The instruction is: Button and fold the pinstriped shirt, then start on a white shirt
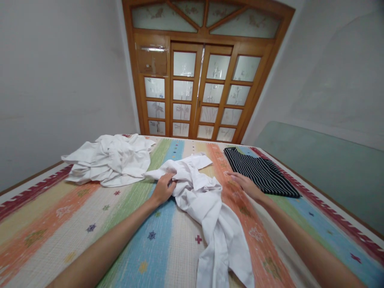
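Fingers of the left hand (163, 189) curl into the left side of the white cloth (207, 192), gripping it near its far end; those of the right hand (246, 185) are loosely extended, holding nothing. The cloth lies mid-sheet (183, 240), its long axis running toward the near edge and slanting right. The left hand is nearer, in contact; from the right fingers, the cloth lies leftward, just beside but apart.
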Action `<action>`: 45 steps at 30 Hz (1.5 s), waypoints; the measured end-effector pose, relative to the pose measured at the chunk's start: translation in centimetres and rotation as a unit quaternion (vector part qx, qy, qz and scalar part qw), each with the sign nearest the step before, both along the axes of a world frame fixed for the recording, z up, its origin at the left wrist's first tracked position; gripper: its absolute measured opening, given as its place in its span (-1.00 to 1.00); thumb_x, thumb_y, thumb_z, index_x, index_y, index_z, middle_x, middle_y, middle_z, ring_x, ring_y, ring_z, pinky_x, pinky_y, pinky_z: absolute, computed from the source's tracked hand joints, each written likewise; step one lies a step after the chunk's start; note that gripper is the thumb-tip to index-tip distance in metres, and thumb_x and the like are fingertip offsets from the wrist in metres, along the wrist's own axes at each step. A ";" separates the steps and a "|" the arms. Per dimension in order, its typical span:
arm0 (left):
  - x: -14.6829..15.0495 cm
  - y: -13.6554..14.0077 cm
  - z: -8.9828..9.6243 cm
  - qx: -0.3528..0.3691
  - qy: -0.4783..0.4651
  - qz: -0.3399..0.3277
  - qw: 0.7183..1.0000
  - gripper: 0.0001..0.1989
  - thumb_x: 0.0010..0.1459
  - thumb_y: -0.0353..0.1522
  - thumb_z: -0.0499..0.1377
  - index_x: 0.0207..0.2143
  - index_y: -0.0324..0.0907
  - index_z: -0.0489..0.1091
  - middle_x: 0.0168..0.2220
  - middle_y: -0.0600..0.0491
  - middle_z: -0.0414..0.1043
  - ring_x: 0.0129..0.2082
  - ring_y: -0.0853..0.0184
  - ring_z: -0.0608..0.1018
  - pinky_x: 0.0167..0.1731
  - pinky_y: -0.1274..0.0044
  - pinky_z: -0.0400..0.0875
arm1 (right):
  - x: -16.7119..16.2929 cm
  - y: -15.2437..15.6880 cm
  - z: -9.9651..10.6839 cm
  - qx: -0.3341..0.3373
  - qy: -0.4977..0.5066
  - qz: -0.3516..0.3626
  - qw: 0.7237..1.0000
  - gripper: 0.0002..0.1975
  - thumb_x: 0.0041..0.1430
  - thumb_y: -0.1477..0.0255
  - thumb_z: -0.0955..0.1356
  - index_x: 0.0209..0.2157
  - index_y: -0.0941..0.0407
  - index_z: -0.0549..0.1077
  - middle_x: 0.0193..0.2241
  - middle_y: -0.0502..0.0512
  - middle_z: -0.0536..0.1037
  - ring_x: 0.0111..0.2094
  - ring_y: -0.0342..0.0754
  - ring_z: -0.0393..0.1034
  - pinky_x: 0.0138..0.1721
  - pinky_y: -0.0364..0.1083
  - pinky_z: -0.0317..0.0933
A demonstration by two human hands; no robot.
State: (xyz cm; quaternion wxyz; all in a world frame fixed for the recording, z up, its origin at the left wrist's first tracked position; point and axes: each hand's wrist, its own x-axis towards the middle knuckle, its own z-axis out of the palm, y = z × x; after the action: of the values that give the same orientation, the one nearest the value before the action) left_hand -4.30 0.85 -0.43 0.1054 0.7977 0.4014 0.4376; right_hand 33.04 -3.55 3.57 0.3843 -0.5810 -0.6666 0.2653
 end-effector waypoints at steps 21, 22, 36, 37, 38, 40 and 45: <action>0.5 -1.9 0.2 0.105 0.078 0.083 0.988 -0.65 0.13 -0.34 0.12 -0.02 -0.19 0.38 0.06 -0.17 0.29 0.12 0.01 0.28 0.17 0.12 0.08 | -11.7 3.2 3.6 0.077 0.002 0.071 0.994 -0.70 -0.14 0.44 0.20 -0.30 0.11 0.40 -0.33 0.03 0.49 -0.23 0.03 0.35 -0.18 -0.10 0.23; 0.4 -1.8 0.3 0.114 0.074 0.082 0.987 -0.67 0.12 -0.34 0.13 -0.04 -0.19 0.39 0.09 -0.18 0.28 0.15 0.01 0.26 0.19 0.11 0.03 | -11.2 3.1 3.9 0.078 0.024 0.061 0.995 -0.70 -0.16 0.42 0.19 -0.33 0.11 0.40 -0.36 0.01 0.48 -0.25 0.02 0.34 -0.21 -0.11 0.22; -0.5 0.4 1.2 0.002 -0.015 0.021 1.000 -0.84 0.17 -0.36 0.02 -0.35 -0.15 0.39 -0.06 -0.06 0.42 0.02 0.19 0.41 0.11 0.25 0.24 | -5.6 1.8 6.5 0.091 0.192 -0.070 0.975 -0.67 -0.18 0.26 0.30 -0.32 0.11 0.39 -0.43 0.00 0.46 -0.45 -0.08 0.31 -0.50 -0.20 0.14; -0.4 0.7 1.2 0.000 -0.029 0.032 0.999 -0.83 0.17 -0.37 0.01 -0.30 -0.15 0.39 -0.09 -0.05 0.43 -0.01 0.20 0.43 0.10 0.27 0.26 | -5.3 1.8 6.4 0.092 0.181 -0.073 0.976 -0.66 -0.18 0.27 0.31 -0.31 0.11 0.39 -0.41 0.01 0.48 -0.44 -0.07 0.32 -0.49 -0.19 0.16; -0.4 1.1 1.2 0.001 -0.036 0.046 0.998 -0.82 0.15 -0.38 0.01 -0.25 -0.14 0.38 -0.10 -0.05 0.43 -0.01 0.20 0.43 0.10 0.27 0.25 | -5.0 1.7 6.1 0.094 0.167 -0.077 0.979 -0.65 -0.18 0.27 0.31 -0.29 0.12 0.40 -0.40 0.02 0.49 -0.42 -0.06 0.34 -0.47 -0.18 0.18; -0.4 1.8 1.1 0.010 -0.032 0.076 0.997 -0.74 0.10 -0.40 0.06 -0.13 -0.15 0.36 -0.05 -0.07 0.41 0.03 0.17 0.40 0.12 0.26 0.23 | -4.3 1.9 5.5 0.095 0.137 -0.091 0.982 -0.63 -0.17 0.28 0.32 -0.26 0.13 0.40 -0.39 0.05 0.51 -0.39 -0.02 0.38 -0.44 -0.15 0.22; -0.9 3.2 1.2 0.000 0.024 0.148 0.989 -0.45 -0.05 -0.34 0.22 0.06 -0.14 0.33 0.19 -0.15 0.25 0.19 -0.02 0.26 0.16 0.15 0.14 | -2.0 2.4 3.8 0.168 0.102 -0.195 0.961 -0.64 -0.17 0.32 0.34 -0.25 0.13 0.37 -0.32 0.16 0.53 -0.30 0.07 0.42 -0.26 -0.03 0.31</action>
State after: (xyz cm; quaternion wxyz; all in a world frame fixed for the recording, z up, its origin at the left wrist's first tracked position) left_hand -5.23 4.05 0.80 0.0297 0.7402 0.5172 0.4287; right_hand 31.03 -1.11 7.39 0.5869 -0.5966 -0.5324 0.1273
